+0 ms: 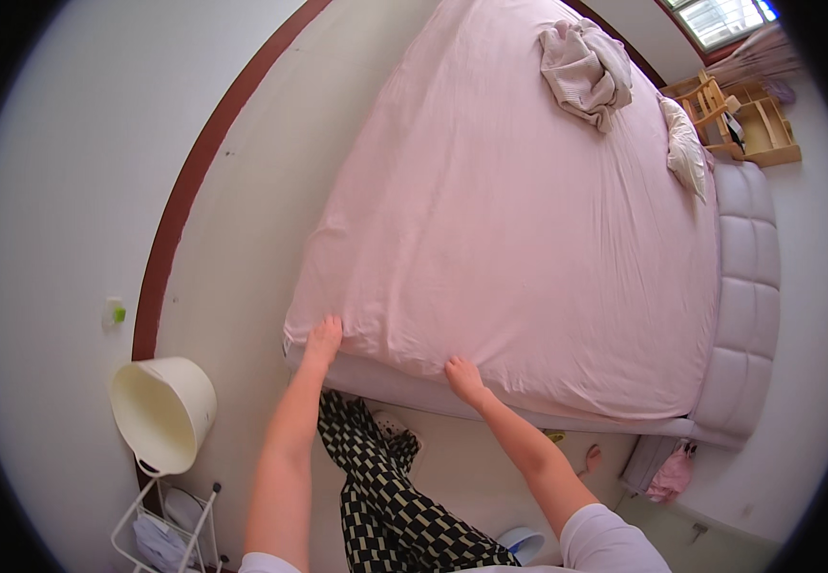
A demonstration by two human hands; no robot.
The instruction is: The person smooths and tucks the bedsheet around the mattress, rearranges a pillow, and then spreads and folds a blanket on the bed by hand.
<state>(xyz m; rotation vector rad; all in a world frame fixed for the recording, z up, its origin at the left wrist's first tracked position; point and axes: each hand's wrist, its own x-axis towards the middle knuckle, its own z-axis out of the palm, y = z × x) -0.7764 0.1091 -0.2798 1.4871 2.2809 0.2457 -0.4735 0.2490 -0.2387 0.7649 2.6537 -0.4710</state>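
Observation:
A pink bed sheet [490, 229] covers the large mattress, with light wrinkles running across it. My left hand [324, 338] is at the sheet's near left corner, its fingers closed on the fabric. Farther right along the near edge, my right hand [465, 376] pinches the sheet's border. Below that border the pale side of the bed [385, 380] shows. The fingertips of both hands are partly hidden in the cloth.
A crumpled beige blanket [588, 74] and a cream pillow [683, 145] lie toward the far right. The padded headboard [746, 258] lines the right side. At left stand a cream tub [158, 406] and a white wire rack [211, 530]. Slippers [592, 458] lie on the floor.

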